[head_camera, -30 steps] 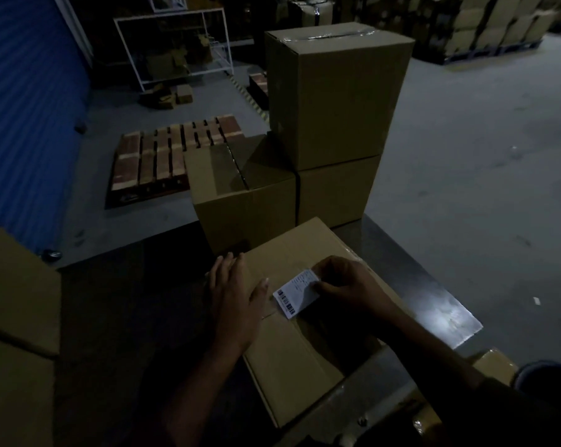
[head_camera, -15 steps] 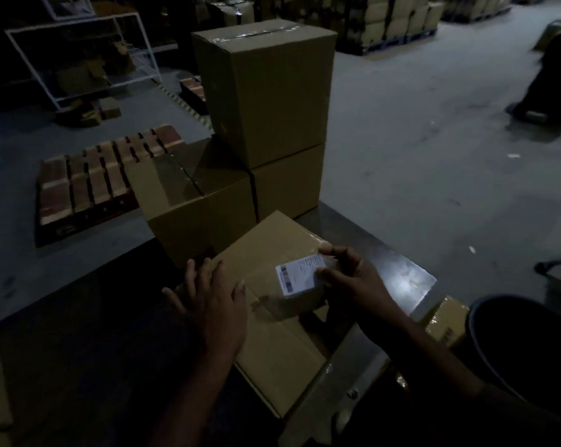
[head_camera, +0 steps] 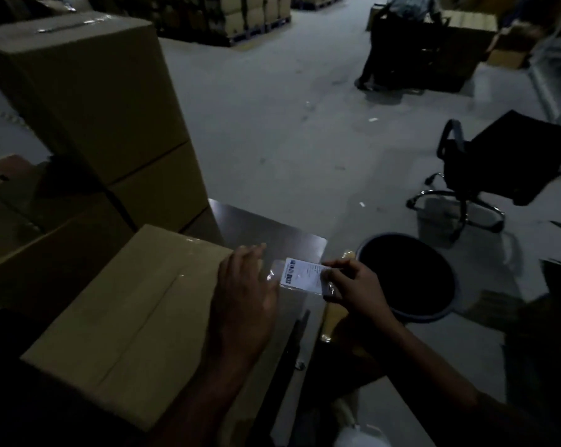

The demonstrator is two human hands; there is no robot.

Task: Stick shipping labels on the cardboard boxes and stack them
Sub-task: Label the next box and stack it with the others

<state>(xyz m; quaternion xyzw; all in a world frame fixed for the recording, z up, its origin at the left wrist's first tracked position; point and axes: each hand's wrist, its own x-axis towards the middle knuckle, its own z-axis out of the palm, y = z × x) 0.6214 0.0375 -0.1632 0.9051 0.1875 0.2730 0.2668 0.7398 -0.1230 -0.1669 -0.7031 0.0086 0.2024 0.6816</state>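
Cardboard box (head_camera: 127,314) on the table (head_camera: 272,227) unlabelled: my right hand (head_camera: 353,285) pinches the label (head_camera: 301,275), left hand (head_camera: 243,285) flat on the box's corner; sticking and stacking remain.

surface: dark metal table (head_camera: 274,232) | on it: taped cardboard box (head_camera: 127,317) | beyond: stacked boxes (head_camera: 88,101)
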